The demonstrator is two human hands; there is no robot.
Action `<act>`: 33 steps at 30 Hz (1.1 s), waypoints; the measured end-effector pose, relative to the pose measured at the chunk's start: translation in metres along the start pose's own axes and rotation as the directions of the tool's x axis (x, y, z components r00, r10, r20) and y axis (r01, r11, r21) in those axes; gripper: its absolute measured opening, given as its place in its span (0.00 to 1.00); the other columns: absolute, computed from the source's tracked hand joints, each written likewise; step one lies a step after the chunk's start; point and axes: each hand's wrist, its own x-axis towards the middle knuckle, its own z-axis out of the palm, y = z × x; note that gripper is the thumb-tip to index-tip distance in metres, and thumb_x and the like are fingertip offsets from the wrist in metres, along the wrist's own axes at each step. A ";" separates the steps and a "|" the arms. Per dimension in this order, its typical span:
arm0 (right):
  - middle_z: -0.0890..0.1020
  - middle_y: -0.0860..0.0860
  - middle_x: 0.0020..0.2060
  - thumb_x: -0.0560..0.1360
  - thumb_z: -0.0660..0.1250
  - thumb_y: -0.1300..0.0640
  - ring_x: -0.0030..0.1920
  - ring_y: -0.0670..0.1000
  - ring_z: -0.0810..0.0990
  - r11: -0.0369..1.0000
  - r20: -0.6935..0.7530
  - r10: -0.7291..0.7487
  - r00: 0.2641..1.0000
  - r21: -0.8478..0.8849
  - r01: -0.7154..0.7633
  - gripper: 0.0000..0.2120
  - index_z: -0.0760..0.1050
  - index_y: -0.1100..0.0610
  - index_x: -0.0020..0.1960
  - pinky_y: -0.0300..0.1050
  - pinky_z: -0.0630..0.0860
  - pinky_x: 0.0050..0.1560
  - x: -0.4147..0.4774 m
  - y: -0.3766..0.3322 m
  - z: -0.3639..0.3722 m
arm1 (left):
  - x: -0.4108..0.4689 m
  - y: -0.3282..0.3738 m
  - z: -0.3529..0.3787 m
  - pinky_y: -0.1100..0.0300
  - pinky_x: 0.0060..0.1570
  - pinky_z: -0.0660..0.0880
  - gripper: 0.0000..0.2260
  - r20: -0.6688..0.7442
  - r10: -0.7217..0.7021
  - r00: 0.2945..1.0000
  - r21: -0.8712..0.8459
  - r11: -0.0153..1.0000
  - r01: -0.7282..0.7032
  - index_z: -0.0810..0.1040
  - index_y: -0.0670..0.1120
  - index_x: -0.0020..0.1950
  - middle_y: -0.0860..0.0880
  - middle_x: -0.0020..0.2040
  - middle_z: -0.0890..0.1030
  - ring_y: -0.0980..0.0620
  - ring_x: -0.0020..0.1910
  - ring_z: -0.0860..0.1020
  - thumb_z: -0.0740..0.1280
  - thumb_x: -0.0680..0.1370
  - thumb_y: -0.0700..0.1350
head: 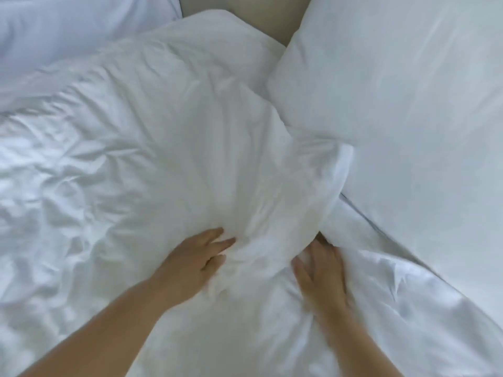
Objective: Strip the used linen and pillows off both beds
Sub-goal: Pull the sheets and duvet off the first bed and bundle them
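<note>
My left hand (200,258) lies on the near end of the crumpled pillow (190,131). 2 fingers stretch out over the cloth and the lower ones bend into a fold, but blur keeps me from telling whether it really grips. My right hand (319,270) is spread flat, fingers straight, against the pillow's near right edge, with the tips slipping under the bulge. Between the 2 hands the cover bunches into soft ridges.

The pillow is white, limp and heavily creased, a long lumpy shape running away from me toward the beige headboard (245,20). To its right, touching its side, lies a second pillow (408,104), plump, smooth and squarish, with a thin seam line along its near edge. Beyond its far left corner I see part of a third pillow (68,23). Under it and to its left spreads the rumpled sheet (40,186), white with a slight sheen.
</note>
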 end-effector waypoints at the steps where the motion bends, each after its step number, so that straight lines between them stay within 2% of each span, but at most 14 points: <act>1: 0.80 0.47 0.52 0.71 0.64 0.47 0.58 0.53 0.75 0.941 0.011 0.149 0.989 0.305 -0.146 0.20 0.74 0.57 0.58 0.40 0.64 0.64 0.002 -0.003 -0.015 | -0.003 -0.005 0.016 0.70 0.66 0.42 0.54 0.042 0.005 0.999 0.078 0.997 -0.008 0.39 0.51 0.74 0.58 0.75 0.43 0.56 0.76 0.48 0.25 0.52 0.75; 3: 0.79 0.48 0.53 0.71 0.66 0.42 0.54 0.49 0.76 0.453 0.240 0.428 0.871 0.777 -0.437 0.20 0.74 0.55 0.57 0.42 0.69 0.62 0.010 -0.005 -0.043 | -0.005 -0.001 0.032 0.64 0.68 0.35 0.54 0.077 -0.039 0.996 0.124 0.992 0.029 0.28 0.49 0.68 0.57 0.70 0.31 0.57 0.75 0.38 0.20 0.46 0.75; 5: 0.79 0.51 0.54 0.78 0.57 0.46 0.51 0.48 0.77 0.274 0.389 0.460 0.798 0.793 -0.545 0.14 0.72 0.54 0.56 0.43 0.69 0.56 0.025 -0.006 -0.058 | -0.001 0.010 0.038 0.55 0.71 0.36 0.56 0.063 -0.114 0.992 0.157 0.982 0.103 0.25 0.51 0.66 0.58 0.67 0.29 0.59 0.71 0.34 0.24 0.43 0.78; 7: 0.81 0.51 0.50 0.79 0.57 0.48 0.46 0.48 0.78 0.398 0.437 0.407 0.802 0.705 -0.587 0.14 0.74 0.54 0.57 0.41 0.72 0.48 0.038 -0.018 -0.058 | 0.002 0.015 0.042 0.48 0.71 0.56 0.52 -0.065 -0.040 0.997 0.243 0.969 0.054 0.37 0.49 0.75 0.51 0.74 0.46 0.57 0.73 0.53 0.41 0.58 0.76; 9: 0.82 0.53 0.43 0.76 0.62 0.51 0.41 0.50 0.80 0.445 0.445 0.387 0.807 0.677 -0.586 0.14 0.73 0.57 0.57 0.39 0.77 0.39 0.049 -0.032 -0.057 | 0.001 0.006 0.031 0.55 0.41 0.80 0.30 -0.139 0.174 0.975 0.284 0.950 -0.129 0.71 0.46 0.65 0.46 0.55 0.82 0.53 0.48 0.83 0.58 0.65 0.56; 11: 0.80 0.48 0.27 0.75 0.65 0.57 0.31 0.48 0.79 0.531 0.385 0.359 0.851 0.666 -0.525 0.04 0.74 0.58 0.47 0.37 0.79 0.35 0.058 -0.043 -0.064 | -0.005 -0.006 0.008 0.63 0.22 0.75 0.19 -0.198 0.294 0.935 0.362 0.908 -0.209 0.83 0.50 0.49 0.50 0.36 0.85 0.53 0.27 0.82 0.62 0.62 0.48; 13: 0.77 0.45 0.23 0.75 0.65 0.59 0.26 0.41 0.77 0.679 0.189 0.377 0.907 0.609 -0.409 0.03 0.74 0.58 0.43 0.32 0.76 0.37 0.064 -0.048 -0.074 | -0.017 -0.019 -0.017 0.66 0.22 0.73 0.16 -0.286 0.369 0.885 0.443 0.870 -0.219 0.82 0.51 0.48 0.53 0.35 0.85 0.54 0.26 0.81 0.66 0.62 0.45; 16: 0.80 0.49 0.44 0.75 0.64 0.53 0.43 0.39 0.76 0.836 -0.121 0.349 0.929 0.489 -0.250 0.11 0.75 0.59 0.54 0.27 0.69 0.41 0.066 -0.049 -0.082 | -0.046 -0.045 -0.021 0.63 0.34 0.77 0.34 -0.185 0.384 0.904 0.483 0.837 -0.257 0.73 0.48 0.56 0.48 0.44 0.85 0.54 0.47 0.78 0.77 0.53 0.35; 18: 0.76 0.51 0.58 0.76 0.63 0.50 0.58 0.47 0.74 0.851 -0.092 0.326 0.941 0.461 -0.250 0.20 0.70 0.60 0.63 0.32 0.66 0.54 0.074 -0.048 -0.081 | -0.055 -0.053 0.000 0.56 0.40 0.79 0.42 -0.125 0.332 0.935 0.514 0.828 -0.225 0.69 0.50 0.59 0.47 0.50 0.84 0.53 0.53 0.70 0.82 0.48 0.39; 21: 0.66 0.54 0.69 0.74 0.64 0.43 0.70 0.53 0.64 0.942 0.172 0.247 0.953 0.186 -0.278 0.34 0.59 0.60 0.72 0.42 0.59 0.69 0.093 -0.050 -0.064 | -0.054 -0.043 0.023 0.57 0.68 0.56 0.29 -0.085 0.251 0.964 0.489 0.854 -0.179 0.68 0.54 0.60 0.49 0.53 0.83 0.53 0.57 0.68 0.72 0.61 0.48; 23: 0.61 0.55 0.72 0.71 0.64 0.37 0.73 0.55 0.59 0.951 0.334 0.310 0.890 -0.105 -0.292 0.43 0.52 0.59 0.74 0.48 0.56 0.72 0.100 -0.044 -0.045 | -0.051 -0.035 0.029 0.61 0.71 0.41 0.21 -0.036 0.156 0.987 0.449 0.885 -0.124 0.67 0.55 0.61 0.49 0.54 0.83 0.52 0.59 0.68 0.57 0.68 0.49; 26: 0.58 0.56 0.73 0.68 0.65 0.35 0.73 0.57 0.57 0.880 0.337 0.422 0.842 -0.374 -0.291 0.48 0.46 0.59 0.75 0.51 0.56 0.70 0.107 -0.039 -0.025 | -0.050 -0.040 0.043 0.61 0.71 0.39 0.19 -0.087 0.125 0.988 0.437 0.897 -0.075 0.60 0.59 0.70 0.49 0.61 0.79 0.50 0.73 0.56 0.45 0.80 0.51; 30: 0.77 0.53 0.57 0.73 0.64 0.43 0.57 0.55 0.75 0.915 0.388 0.393 0.834 -0.250 -0.315 0.27 0.65 0.57 0.66 0.44 0.67 0.49 0.113 -0.045 -0.017 | -0.054 -0.043 0.029 0.67 0.69 0.45 0.28 -0.088 0.018 0.996 0.246 0.969 0.004 0.43 0.56 0.75 0.54 0.75 0.57 0.58 0.74 0.49 0.38 0.77 0.66; 33: 0.77 0.51 0.44 0.77 0.58 0.48 0.48 0.54 0.77 0.943 0.349 0.266 0.899 -0.289 -0.167 0.16 0.71 0.56 0.59 0.43 0.68 0.46 0.110 -0.059 -0.031 | -0.055 -0.041 -0.002 0.72 0.66 0.43 0.42 -0.296 -0.093 0.951 -0.012 0.996 0.093 0.38 0.59 0.69 0.63 0.71 0.39 0.70 0.67 0.42 0.30 0.60 0.78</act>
